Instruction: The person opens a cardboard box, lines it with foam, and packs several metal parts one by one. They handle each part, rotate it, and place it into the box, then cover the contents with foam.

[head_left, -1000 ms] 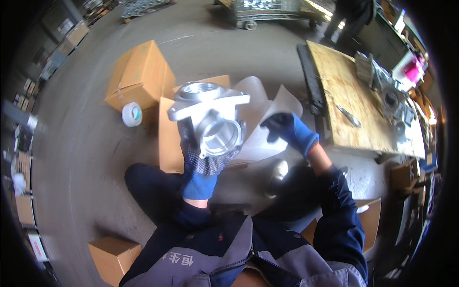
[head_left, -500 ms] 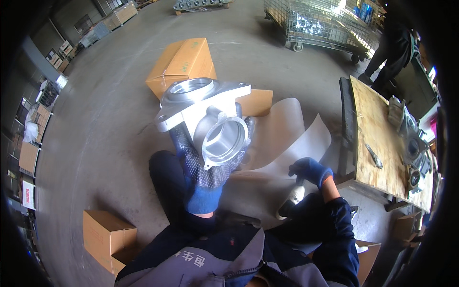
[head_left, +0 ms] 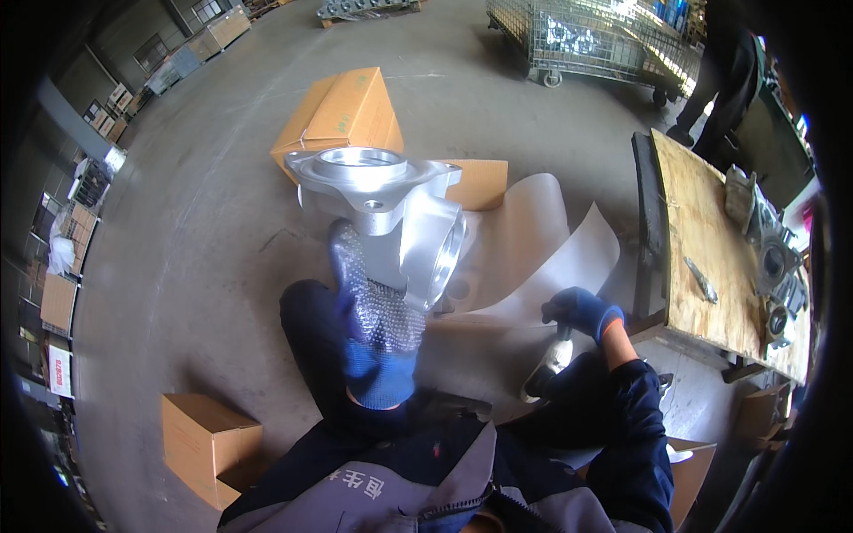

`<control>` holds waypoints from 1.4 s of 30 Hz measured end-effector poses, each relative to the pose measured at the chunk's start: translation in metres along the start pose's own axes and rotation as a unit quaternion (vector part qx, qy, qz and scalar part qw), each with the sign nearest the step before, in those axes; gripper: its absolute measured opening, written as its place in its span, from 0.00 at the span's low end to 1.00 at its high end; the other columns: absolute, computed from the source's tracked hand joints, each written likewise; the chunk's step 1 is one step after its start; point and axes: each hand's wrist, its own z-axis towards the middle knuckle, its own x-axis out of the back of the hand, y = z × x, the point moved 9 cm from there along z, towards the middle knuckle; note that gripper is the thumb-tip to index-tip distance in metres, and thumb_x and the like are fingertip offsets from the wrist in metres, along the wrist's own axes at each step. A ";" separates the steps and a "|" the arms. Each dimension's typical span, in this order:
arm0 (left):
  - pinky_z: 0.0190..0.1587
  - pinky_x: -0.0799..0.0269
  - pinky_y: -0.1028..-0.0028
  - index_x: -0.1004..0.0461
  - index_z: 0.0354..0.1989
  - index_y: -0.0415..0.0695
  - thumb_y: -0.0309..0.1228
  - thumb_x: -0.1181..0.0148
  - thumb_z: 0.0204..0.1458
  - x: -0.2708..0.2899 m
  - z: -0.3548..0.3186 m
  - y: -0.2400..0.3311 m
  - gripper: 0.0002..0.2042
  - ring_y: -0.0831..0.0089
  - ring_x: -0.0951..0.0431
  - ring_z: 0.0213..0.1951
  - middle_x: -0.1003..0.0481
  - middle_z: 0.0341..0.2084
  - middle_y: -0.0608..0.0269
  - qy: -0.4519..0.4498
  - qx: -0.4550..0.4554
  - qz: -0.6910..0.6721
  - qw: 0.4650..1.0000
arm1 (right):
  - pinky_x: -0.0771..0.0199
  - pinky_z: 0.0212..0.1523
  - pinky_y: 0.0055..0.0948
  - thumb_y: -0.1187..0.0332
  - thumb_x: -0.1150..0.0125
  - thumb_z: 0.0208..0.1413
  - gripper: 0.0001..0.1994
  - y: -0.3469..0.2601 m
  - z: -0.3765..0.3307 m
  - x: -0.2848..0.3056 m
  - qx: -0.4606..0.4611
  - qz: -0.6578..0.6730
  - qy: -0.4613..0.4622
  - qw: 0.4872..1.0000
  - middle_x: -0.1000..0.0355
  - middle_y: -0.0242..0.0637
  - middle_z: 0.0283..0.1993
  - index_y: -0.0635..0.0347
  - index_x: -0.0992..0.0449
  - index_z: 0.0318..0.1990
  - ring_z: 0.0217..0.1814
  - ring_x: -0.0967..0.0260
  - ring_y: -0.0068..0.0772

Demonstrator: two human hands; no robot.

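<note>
A silver machined metal housing (head_left: 378, 209) with a round flanged opening on top and a second ring-shaped opening at its side is held up in front of me. My left hand (head_left: 382, 298), in a blue glove with a dotted grip, grips it from below; the part hides some of the fingers. To the right, my gloved right hand (head_left: 582, 313) is curled closed above a white and dark shoe (head_left: 548, 366). Whatever its fingers may hold is hidden. Beyond the hands, an open carton (head_left: 484, 185) has translucent wrapping sheet (head_left: 524, 235) spreading from it, with a metal part partly visible beneath.
A closed cardboard box (head_left: 342, 111) stands ahead, and an open one (head_left: 209, 449) sits lower left. A wooden-topped table (head_left: 684, 240) at right bears several metal parts and a slim tool (head_left: 701, 281). A wire cage cart (head_left: 595, 44) and another person's legs (head_left: 720, 98) are farther back.
My left hand has turned the housing, so its side opening now faces right and its top flange lies flatter. My right hand has stayed nearly in place.
</note>
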 end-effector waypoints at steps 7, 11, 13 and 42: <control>0.64 0.33 0.61 0.39 0.65 0.41 0.34 0.32 0.51 0.001 -0.005 0.027 0.33 0.59 0.28 0.58 0.31 0.58 0.50 0.058 -0.116 0.196 0.972 | 0.24 0.38 0.30 0.56 0.37 0.60 0.19 -0.019 -0.003 0.000 -0.005 -0.024 0.005 1.000 0.19 0.40 0.34 0.68 0.19 0.42 0.29 0.24 0.29; 0.64 0.34 0.62 0.39 0.65 0.40 0.30 0.30 0.50 -0.021 0.005 0.027 0.34 0.59 0.29 0.59 0.31 0.58 0.50 0.033 -0.187 0.313 0.931 | 0.24 0.36 0.29 0.61 0.38 0.59 0.15 -0.016 -0.009 0.006 0.028 -0.022 0.058 0.998 0.19 0.43 0.32 0.65 0.19 0.45 0.28 0.23 0.29; 0.64 0.34 0.63 0.40 0.65 0.39 0.29 0.30 0.49 -0.040 0.009 0.033 0.35 0.59 0.29 0.59 0.32 0.58 0.50 0.015 -0.244 0.401 0.883 | 0.24 0.35 0.29 0.65 0.38 0.58 0.14 -0.064 -0.026 0.003 0.086 0.097 0.118 0.984 0.20 0.43 0.32 0.64 0.20 0.47 0.27 0.23 0.32; 0.59 0.29 0.59 0.36 0.61 0.38 0.37 0.23 0.41 -0.133 -0.005 0.051 0.39 0.58 0.24 0.53 0.26 0.51 0.50 -0.126 -0.464 0.696 0.533 | 0.22 0.33 0.26 0.73 0.51 0.65 0.15 -0.151 -0.088 -0.012 0.200 0.174 -0.038 0.964 0.21 0.41 0.34 0.66 0.25 0.55 0.30 0.21 0.27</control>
